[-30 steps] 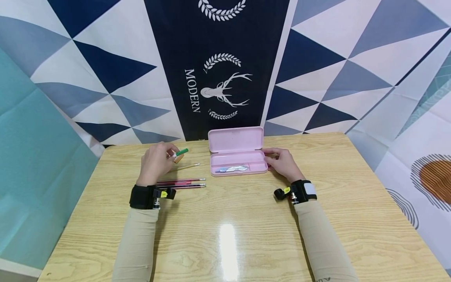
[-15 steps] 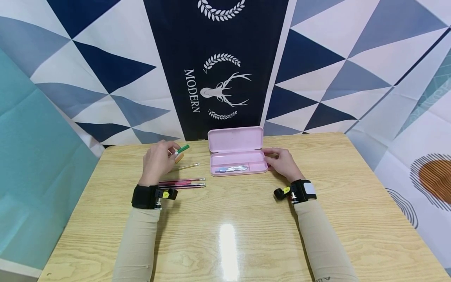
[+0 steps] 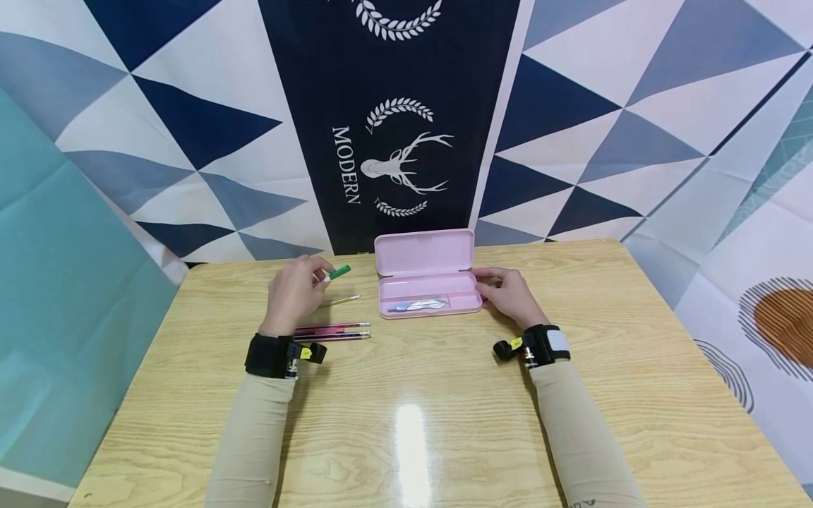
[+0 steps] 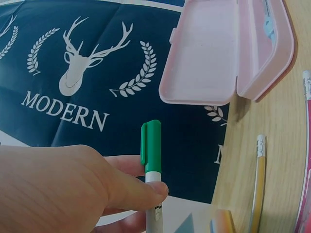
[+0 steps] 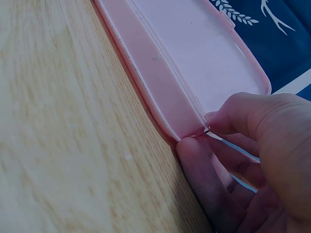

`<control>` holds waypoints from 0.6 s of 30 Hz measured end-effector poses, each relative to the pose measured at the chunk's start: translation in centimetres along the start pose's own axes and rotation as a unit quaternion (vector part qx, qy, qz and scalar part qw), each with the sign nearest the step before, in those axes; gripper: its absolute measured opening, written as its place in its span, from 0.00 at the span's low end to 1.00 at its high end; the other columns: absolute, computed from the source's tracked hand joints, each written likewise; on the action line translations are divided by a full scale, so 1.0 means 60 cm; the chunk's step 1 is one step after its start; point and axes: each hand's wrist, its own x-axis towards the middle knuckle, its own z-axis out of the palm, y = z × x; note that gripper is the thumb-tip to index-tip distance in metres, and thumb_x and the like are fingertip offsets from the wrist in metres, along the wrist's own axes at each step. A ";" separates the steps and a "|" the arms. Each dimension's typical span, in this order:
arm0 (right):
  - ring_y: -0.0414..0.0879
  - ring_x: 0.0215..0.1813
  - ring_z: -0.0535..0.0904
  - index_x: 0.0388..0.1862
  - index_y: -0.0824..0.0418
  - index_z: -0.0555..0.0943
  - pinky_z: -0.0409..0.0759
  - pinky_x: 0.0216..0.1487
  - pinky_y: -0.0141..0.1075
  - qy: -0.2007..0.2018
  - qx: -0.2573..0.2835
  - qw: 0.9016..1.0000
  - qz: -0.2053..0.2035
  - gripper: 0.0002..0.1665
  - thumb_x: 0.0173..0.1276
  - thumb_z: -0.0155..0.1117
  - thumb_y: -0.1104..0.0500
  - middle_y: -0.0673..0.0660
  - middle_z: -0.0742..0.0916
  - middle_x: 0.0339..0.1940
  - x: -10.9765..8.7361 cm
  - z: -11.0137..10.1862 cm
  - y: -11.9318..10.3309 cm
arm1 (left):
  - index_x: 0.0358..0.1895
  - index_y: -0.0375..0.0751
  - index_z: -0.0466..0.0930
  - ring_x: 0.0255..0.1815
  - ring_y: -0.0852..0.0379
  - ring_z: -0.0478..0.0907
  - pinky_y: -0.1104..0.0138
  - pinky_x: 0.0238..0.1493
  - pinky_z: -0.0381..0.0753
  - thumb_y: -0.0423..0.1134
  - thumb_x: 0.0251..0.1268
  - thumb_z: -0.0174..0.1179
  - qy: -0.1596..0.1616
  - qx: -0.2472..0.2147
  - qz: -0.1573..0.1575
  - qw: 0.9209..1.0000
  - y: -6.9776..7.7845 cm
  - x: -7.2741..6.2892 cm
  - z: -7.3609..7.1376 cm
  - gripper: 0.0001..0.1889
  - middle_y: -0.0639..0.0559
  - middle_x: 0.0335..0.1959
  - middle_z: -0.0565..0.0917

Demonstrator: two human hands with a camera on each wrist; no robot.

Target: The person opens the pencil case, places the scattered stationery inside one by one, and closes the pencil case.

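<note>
My left hand (image 3: 295,293) holds a white marker (image 4: 154,182) with a green cap (image 3: 339,272), pinched between thumb and fingers above the left side of the table. An open pink pencil case (image 3: 424,254) stands at the table's back, lid upright. In its front compartment lies a light blue item in a clear wrapper (image 3: 418,305). My right hand (image 3: 511,293) grips the case's right end, thumb at the upper edge and fingers against the outside, as the right wrist view shows. Near the left hand lies a yellow pencil (image 3: 343,300) with a white eraser tip.
Several dark and pink pencils (image 3: 346,335) lie in front of the yellow one, with a pink item (image 3: 329,329) among them. In the left wrist view an orange block (image 4: 223,221) shows at the bottom edge. A patterned cloth (image 3: 394,169) hangs right behind the table (image 3: 470,409).
My left hand has moved slightly right with the marker, toward the pencil case. The orange block, visible below the marker earlier, is now hidden in the head view. The right hand stays put.
</note>
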 end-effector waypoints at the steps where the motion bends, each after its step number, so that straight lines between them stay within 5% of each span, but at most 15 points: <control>1: 0.44 0.43 0.84 0.78 0.62 0.82 0.88 0.39 0.26 -0.001 0.000 1.000 0.001 0.26 0.86 0.65 0.61 0.72 0.87 0.68 0.001 0.000 0.000 | 0.55 0.40 0.93 0.45 0.40 0.90 0.47 0.42 0.88 0.29 0.76 0.71 0.000 -0.001 0.001 1.000 0.000 0.000 0.001 0.10 0.40 0.45 0.92; 18: 0.46 0.46 0.84 0.79 0.61 0.82 0.88 0.40 0.26 -0.001 -0.001 1.000 0.007 0.26 0.86 0.65 0.61 0.72 0.86 0.72 -0.001 0.002 -0.004 | 0.54 0.43 0.94 0.44 0.44 0.89 0.52 0.42 0.86 0.29 0.75 0.71 -0.009 0.005 0.007 1.000 0.026 0.004 0.033 0.10 0.43 0.46 0.91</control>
